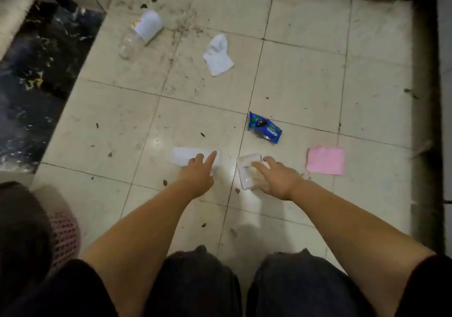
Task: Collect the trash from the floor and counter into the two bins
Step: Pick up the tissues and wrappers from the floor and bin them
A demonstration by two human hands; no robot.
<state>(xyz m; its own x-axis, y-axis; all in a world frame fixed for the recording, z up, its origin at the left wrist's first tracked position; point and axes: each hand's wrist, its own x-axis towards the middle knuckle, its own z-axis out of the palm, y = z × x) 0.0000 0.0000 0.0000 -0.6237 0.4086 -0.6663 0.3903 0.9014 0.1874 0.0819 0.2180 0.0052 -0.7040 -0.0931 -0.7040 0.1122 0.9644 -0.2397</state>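
Note:
Trash lies scattered on the tiled floor. My left hand reaches down with fingers spread, its fingertips over the near edge of a white flat wrapper. Over a small clear plastic container hovers my right hand, fingers apart; I cannot tell whether it touches. A blue snack packet lies just beyond. To the right is a pink paper square. Farther off lie a crumpled white tissue and a clear plastic bottle with a white label.
A pink mesh basket stands at the lower left beside a dark bin. A dark marble ledge runs along the left. A dark border strip edges the floor on the right. Small bits of dirt dot the tiles.

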